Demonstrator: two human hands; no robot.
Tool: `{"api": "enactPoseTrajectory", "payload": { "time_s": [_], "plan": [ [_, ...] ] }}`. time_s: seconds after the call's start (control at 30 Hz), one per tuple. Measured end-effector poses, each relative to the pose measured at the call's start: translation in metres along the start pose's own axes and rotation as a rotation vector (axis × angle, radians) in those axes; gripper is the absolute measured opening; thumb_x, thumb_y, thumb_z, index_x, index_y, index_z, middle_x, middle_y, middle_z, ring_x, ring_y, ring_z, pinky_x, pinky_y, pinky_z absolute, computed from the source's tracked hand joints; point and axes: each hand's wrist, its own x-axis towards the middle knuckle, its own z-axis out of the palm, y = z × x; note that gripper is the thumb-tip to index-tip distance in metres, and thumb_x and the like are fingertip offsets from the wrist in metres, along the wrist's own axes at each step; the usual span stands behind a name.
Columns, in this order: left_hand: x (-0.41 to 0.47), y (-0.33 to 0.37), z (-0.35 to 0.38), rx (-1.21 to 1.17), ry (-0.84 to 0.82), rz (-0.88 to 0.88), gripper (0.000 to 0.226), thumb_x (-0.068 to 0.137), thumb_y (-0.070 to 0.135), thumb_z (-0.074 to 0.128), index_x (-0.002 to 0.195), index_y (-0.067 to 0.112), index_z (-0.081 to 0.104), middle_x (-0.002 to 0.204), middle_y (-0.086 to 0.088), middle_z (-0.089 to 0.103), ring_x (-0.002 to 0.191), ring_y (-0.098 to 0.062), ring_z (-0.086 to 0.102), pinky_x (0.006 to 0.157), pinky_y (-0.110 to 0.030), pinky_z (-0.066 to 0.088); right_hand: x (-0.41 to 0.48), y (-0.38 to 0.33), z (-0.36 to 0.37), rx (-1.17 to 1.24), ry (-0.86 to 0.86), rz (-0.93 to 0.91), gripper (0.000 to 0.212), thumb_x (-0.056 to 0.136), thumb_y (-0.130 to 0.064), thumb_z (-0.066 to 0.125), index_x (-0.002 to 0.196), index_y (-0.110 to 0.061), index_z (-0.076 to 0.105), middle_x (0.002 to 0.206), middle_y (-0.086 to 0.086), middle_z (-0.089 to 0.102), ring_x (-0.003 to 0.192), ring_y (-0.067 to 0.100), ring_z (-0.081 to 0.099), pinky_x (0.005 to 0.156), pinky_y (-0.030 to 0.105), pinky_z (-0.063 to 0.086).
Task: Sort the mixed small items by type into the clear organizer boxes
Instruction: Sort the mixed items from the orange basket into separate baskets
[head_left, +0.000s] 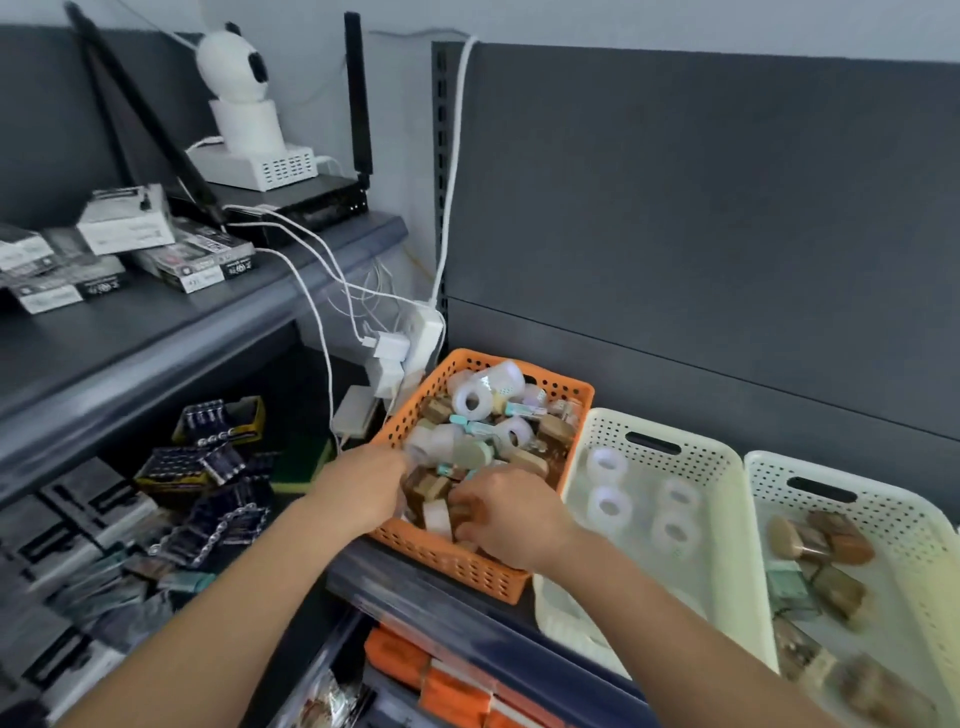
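Observation:
An orange perforated basket (452, 564) on the dark shelf holds a mixed heap of white tape rolls (472, 400), brown wrapped rolls (556, 427) and small teal items. Both hands are inside its near end. My left hand (363, 488) reaches in over the left rim, its fingers among the rolls. My right hand (506, 519) has its fingers curled round a brown roll (467, 512) next to a white roll. Right of it, a cream basket (587, 431) holds several white tape rolls. A second cream basket (769, 467) holds brown rolls and a teal item.
A grey back panel (701, 234) rises behind the baskets. To the left, a shelf carries a router, a white camera (239, 83) and boxes; white cables hang to a power strip (415, 338) beside the orange basket. Battery packs (208, 467) lie below.

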Motion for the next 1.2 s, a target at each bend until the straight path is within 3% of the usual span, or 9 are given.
{"api": "enactPoseTrajectory", "payload": {
  "time_s": [0.1,0.17,0.3,0.43,0.57,0.7,0.83,1.03,1.2],
  "plan": [
    [0.012,-0.006,-0.004,-0.011,-0.063,-0.022,0.014,0.081,0.017,0.064,0.090,0.024,0.055,0.111,-0.005,0.057,0.092,-0.025,0.059,0.079,-0.040,0.055,0.022,-0.007,0.014,-0.027,-0.088,0.008,0.035,0.080,-0.026,0.065,0.115,-0.029,0.060,0.107,0.001,0.063,0.100,0.023,0.057,0.079,0.039,0.052],
    [0.019,-0.011,-0.004,0.017,-0.099,-0.002,0.022,0.078,0.021,0.069,0.084,0.024,0.048,0.108,-0.006,0.057,0.091,-0.025,0.060,0.078,-0.039,0.056,0.032,-0.009,0.021,-0.082,-0.113,-0.012,0.030,0.082,-0.020,0.062,0.111,-0.025,0.059,0.104,0.002,0.061,0.100,0.024,0.056,0.074,0.035,0.050],
    [0.029,-0.020,0.006,0.106,-0.099,0.073,0.028,0.083,0.017,0.066,0.109,0.012,0.059,0.104,-0.007,0.057,0.091,-0.025,0.060,0.077,-0.039,0.055,0.041,-0.012,0.025,-0.174,-0.138,-0.054,0.027,0.085,-0.019,0.057,0.112,-0.020,0.058,0.106,0.004,0.059,0.103,0.024,0.049,0.067,0.029,0.037],
    [0.031,-0.025,0.005,0.074,-0.117,0.143,0.023,0.082,0.017,0.067,0.103,0.012,0.060,0.098,-0.006,0.058,0.086,-0.022,0.059,0.072,-0.036,0.054,0.043,-0.007,0.027,-0.096,-0.129,-0.022,0.035,0.083,-0.027,0.061,0.117,-0.021,0.058,0.112,0.003,0.057,0.108,0.024,0.048,0.081,0.034,0.045],
    [0.024,-0.027,-0.008,-0.078,-0.039,0.173,0.016,0.074,0.028,0.064,0.085,0.017,0.062,0.082,0.002,0.056,0.073,-0.015,0.055,0.058,-0.032,0.046,0.027,0.000,0.016,0.124,0.040,0.093,0.043,0.076,-0.032,0.069,0.118,-0.022,0.059,0.116,-0.001,0.057,0.108,0.017,0.051,0.092,0.033,0.045],
    [0.020,-0.008,-0.024,-0.292,0.066,0.198,0.035,0.077,0.036,0.068,0.107,0.020,0.065,0.103,0.005,0.058,0.093,-0.014,0.055,0.079,-0.035,0.049,-0.002,0.007,-0.004,0.311,0.254,0.192,0.051,0.076,-0.028,0.074,0.123,-0.023,0.057,0.115,-0.004,0.055,0.102,0.012,0.053,0.089,0.030,0.048],
    [0.014,0.036,-0.027,-0.499,0.155,0.279,0.048,0.078,0.035,0.072,0.123,0.031,0.059,0.118,0.014,0.058,0.100,-0.006,0.057,0.086,-0.030,0.049,-0.045,0.027,-0.018,0.355,0.417,0.260,0.052,0.078,-0.030,0.073,0.127,-0.032,0.055,0.115,-0.005,0.053,0.095,0.009,0.055,0.085,0.027,0.050],
    [0.005,0.133,-0.015,-0.612,0.213,0.457,0.048,0.081,0.025,0.071,0.127,0.027,0.058,0.118,0.014,0.054,0.104,-0.006,0.053,0.091,-0.029,0.047,-0.133,0.064,-0.035,0.294,0.502,0.422,0.043,0.077,-0.036,0.074,0.117,-0.029,0.062,0.107,-0.009,0.058,0.085,0.006,0.056,0.081,0.027,0.050],
    [-0.007,0.208,0.004,-0.504,0.187,0.487,0.052,0.084,0.025,0.066,0.134,0.029,0.052,0.131,0.014,0.047,0.118,-0.008,0.050,0.096,-0.024,0.041,-0.201,0.096,-0.049,0.235,0.463,0.480,0.042,0.078,-0.037,0.072,0.117,-0.029,0.062,0.108,-0.009,0.064,0.093,0.008,0.058,0.083,0.024,0.048]
  ]
}}
